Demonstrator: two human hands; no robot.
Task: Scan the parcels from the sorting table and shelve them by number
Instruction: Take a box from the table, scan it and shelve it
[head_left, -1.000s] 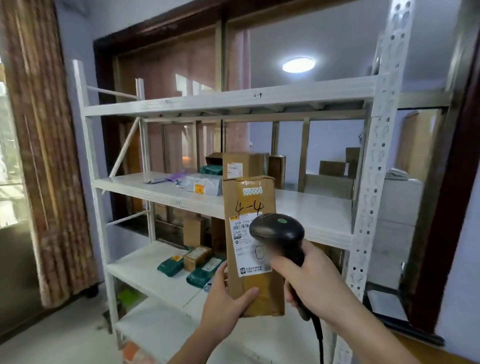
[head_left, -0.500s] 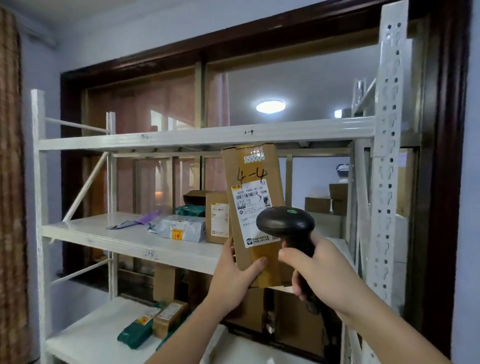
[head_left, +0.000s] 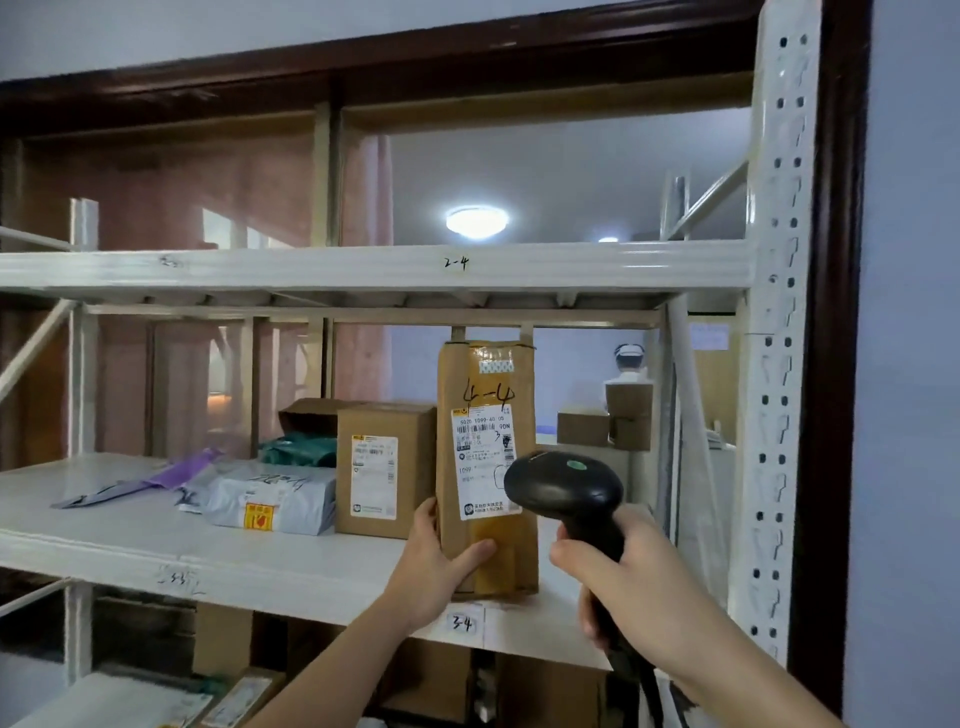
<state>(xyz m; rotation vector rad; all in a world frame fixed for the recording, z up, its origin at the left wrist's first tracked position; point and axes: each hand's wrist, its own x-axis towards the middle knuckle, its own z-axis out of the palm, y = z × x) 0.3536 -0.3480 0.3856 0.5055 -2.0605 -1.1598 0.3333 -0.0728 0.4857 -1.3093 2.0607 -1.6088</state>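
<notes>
A tall brown cardboard parcel (head_left: 485, 379) with "4-4" handwritten above its white label stands upright on the white shelf (head_left: 291, 571), over the edge tag "3-4" (head_left: 461, 623). My left hand (head_left: 439, 564) grips its lower left side, thumb across the front. My right hand (head_left: 628, 587) holds a black barcode scanner (head_left: 563, 488) whose head covers the label's lower right corner. The shelf above carries the mark "2-4" (head_left: 457, 263).
On the same shelf to the left stand a brown box (head_left: 384, 467), a grey poly mailer (head_left: 270, 499), a green packet (head_left: 298, 449) and a purple mailer (head_left: 182, 470). A white perforated upright (head_left: 774, 364) bounds the right side. More parcels lie on lower shelves.
The view has risen and closed in on the shelves. The parcel came down from in front of the upper shelf and now rests upright on the 3-4 shelf, still gripped; the scanner stayed beside it.
</notes>
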